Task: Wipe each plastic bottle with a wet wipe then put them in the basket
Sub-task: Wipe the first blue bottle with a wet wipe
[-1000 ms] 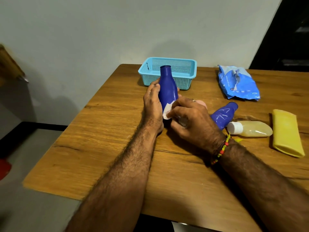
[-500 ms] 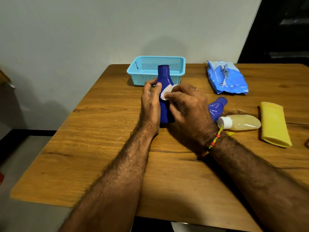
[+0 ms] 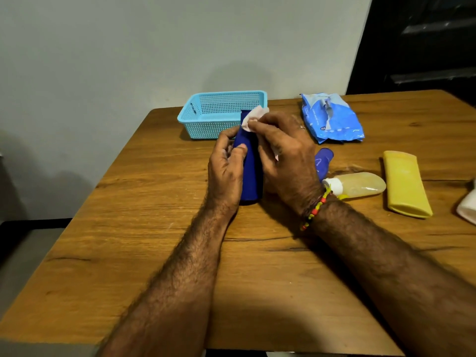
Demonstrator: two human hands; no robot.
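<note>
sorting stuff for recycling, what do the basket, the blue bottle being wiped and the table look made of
Basket: light blue moulded plastic, judging by its even mesh of small holes and thick smooth rim.
Blue bottle: opaque dark blue plastic, smooth and fairly matte, with little glare.
Table: wood or a wood-look laminate; brown grain and dark knot lines show, with a soft sheen. Which of the two cannot be told.

Head-worn view, looking forward and down.
One wide-angle camera faces the wooden table [image 3: 159, 253] from close above, toward the grey wall [image 3: 128, 47] behind it.
</note>
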